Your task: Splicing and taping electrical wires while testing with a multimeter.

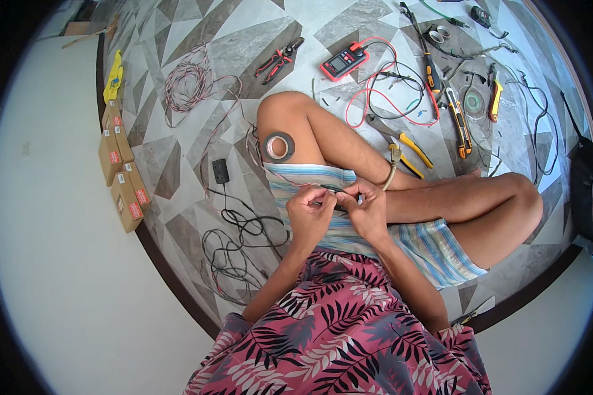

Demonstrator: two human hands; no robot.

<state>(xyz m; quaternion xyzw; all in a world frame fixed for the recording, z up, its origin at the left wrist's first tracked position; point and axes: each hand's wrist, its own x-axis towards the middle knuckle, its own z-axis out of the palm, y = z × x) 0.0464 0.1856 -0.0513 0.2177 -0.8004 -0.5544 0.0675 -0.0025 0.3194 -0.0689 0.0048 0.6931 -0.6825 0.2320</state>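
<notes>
Fingertips pinched close together, my left hand (pixel 310 212) and my right hand (pixel 367 212) both hold a thin dark wire (pixel 334 189) over my lap. Its finer detail is partly hidden by the fingers. A thin reddish-white wire (pixel 280 176) runs from the left across my thigh toward my left hand. Just beyond my right hand, a beige plug (pixel 395 153) on a beige cord rests against my leg. A roll of black tape (pixel 289 150) lies on my left thigh near the knee.
Floor items include a wire coil (pixel 188 85), black cable (pixel 230 253), socket block (pixel 220 171), red-handled pliers (pixel 280 60), a red meter (pixel 344 63), yellow-handled pliers (pixel 415 153), cutter knife (pixel 460 125) and screwdriver (pixel 431 74). Several cardboard boxes (pixel 126 201) stand by the left wall.
</notes>
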